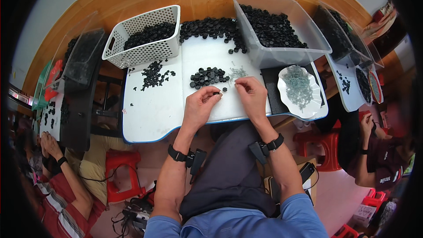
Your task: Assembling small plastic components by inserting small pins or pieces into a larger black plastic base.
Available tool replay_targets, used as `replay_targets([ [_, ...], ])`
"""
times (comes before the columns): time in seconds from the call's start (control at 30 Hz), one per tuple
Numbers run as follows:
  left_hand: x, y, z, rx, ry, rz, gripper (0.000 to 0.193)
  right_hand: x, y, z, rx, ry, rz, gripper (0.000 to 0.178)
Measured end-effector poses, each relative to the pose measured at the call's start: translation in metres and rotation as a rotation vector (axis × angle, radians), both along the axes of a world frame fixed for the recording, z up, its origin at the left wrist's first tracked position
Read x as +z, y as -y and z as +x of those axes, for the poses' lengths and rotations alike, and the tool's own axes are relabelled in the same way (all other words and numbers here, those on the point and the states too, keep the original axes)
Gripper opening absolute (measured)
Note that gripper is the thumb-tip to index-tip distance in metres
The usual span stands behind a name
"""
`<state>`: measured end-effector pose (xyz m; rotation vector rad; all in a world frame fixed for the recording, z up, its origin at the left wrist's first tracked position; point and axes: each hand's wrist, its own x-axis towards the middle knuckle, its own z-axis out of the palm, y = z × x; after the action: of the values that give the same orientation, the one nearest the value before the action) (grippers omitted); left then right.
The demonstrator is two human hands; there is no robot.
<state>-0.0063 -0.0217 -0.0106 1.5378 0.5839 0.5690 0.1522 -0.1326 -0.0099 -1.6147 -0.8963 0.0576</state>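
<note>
My blue shirt (238, 224) is nearest the camera, with my dark trousers (227, 163) beyond it, and both my forearms reach past them to the white desk (152, 117). My left hand (216, 95) is drawn narrow, thumb and fingertips pinching a small black cap (216, 93) just above the near part of the desk. My right hand (237, 85) is level with it, a small gap away to the right, thumb and forefinger brought close together; I can't make out whether anything thin sits between them. In that gap lies a loose black cap (224, 89), just right of my left fingertips and a little beyond them, so my left hand is the nearer of the two; it is squat, with no long axis I can pick out. The pinched cap itself lies to the left of my right fingertips and slightly closer to my body. Straight beyond my left hand is a heap of black caps (207, 77), and just beyond my right fingertips is a small scatter of pale screws (238, 72), pointing every which way. Well off to the right of my right hand, a white scalloped plate (316, 93) carries a bigger pile of screws. Farther beyond my right hand is a clear tub (286, 56), and beyond my left, off to its left, a white perforated basket (150, 48), each holding black parts.
</note>
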Motion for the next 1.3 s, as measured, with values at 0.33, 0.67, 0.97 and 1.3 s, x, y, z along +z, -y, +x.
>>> replay_targets([
  [0.33,0.002,0.003,-0.002,0.018,0.087,-0.064,0.024,0.001,-0.004,-0.003,0.043,0.114,-0.146,0.014],
  [0.67,-0.007,0.005,0.001,0.054,0.116,0.050,0.024,-0.011,-0.012,0.001,-0.035,0.299,-0.238,0.011],
  [0.97,-0.008,0.005,-0.001,0.084,0.097,0.088,0.022,-0.004,-0.020,-0.003,-0.073,0.433,-0.249,0.004],
  [1.3,0.049,-0.047,-0.030,0.113,-0.093,0.645,0.026,-0.008,0.000,0.001,-0.084,0.253,-0.049,0.011],
])
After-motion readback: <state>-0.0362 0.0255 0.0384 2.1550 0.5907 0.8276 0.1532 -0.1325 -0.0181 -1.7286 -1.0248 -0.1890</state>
